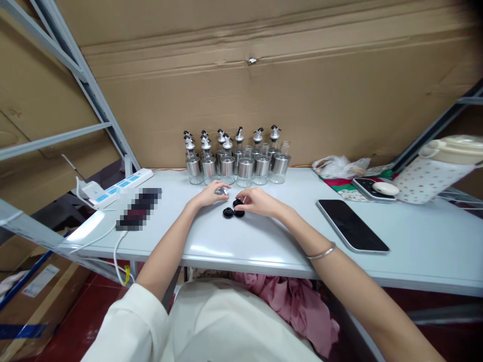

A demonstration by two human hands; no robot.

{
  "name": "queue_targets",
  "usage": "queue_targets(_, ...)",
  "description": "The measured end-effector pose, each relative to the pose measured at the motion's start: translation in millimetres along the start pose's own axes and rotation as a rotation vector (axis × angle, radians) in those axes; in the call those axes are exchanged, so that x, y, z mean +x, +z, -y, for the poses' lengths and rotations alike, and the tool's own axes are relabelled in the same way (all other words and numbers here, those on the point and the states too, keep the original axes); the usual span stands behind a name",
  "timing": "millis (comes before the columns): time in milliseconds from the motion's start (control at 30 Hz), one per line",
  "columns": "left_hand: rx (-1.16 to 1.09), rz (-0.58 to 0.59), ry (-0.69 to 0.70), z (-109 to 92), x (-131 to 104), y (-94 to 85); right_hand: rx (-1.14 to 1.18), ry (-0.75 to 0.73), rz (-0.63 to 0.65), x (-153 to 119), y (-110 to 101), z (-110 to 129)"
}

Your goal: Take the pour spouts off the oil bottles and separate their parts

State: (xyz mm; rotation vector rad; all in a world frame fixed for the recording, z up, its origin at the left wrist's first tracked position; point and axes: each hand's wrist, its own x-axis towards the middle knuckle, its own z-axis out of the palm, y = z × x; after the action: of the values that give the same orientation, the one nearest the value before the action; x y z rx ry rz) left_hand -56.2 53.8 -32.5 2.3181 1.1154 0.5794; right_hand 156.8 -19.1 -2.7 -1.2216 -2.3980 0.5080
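Several glass bottles with steel bands, among them a front bottle [245, 170], stand in rows at the back of the white table [264, 241]. Most carry silver pourers with black tips; the front ones at the right have open necks. My left hand [212, 194] is closed on a small silver pourer top [222, 191] in front of the bottles. Just right of it, my right hand [254, 201] pinches a black stopper piece [237, 202]. Below its fingertips lie another black piece [239, 213] and, to the left, a black stopper [228, 212].
A phone [351, 225] lies at the right, near a spotted jug [430, 171], a dark device [372, 190] and a plastic bag [339, 167]. At the left are a power strip [124, 187] and cables. Cardboard [211, 90] backs the table.
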Motion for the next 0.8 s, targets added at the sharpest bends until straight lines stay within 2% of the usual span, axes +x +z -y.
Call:
queue_targets(167,0.003,0.026,0.035,-4.0,3.0,10.6,0.123,0.013,0.061,0.7,4.1,3.3)
queue_targets(367,-0.018,0.034,0.040,-8.9,1.2,8.2,0.113,-0.066,0.011,0.7,8.8,4.9)
queue_targets(800,0.017,-0.064,0.052,-15.9,0.0,7.5,0.109,-0.085,-0.014,1.5,9.8,6.8)
